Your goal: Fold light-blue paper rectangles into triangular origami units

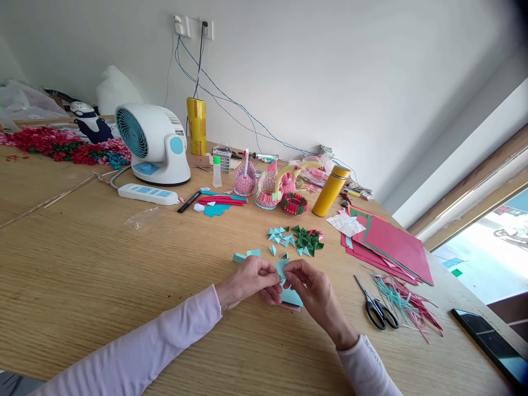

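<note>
A small light-blue paper piece (282,270) is pinched between the fingers of the left hand (247,281) and the right hand (311,291), just above the counter (103,264). More light-blue paper (291,297) is seen beneath the fingers. Folded blue and green triangles (296,240) are scattered just beyond the fingers, and scissors (376,305) are laid to their right.

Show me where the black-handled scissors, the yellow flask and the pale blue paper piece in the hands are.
black-handled metal scissors (376,306): head view, on the pivot above the loops.
yellow cylindrical flask (329,193): head view, mid-body.
pale blue paper piece (289,296): head view, on the flat part below the fingers.
</note>
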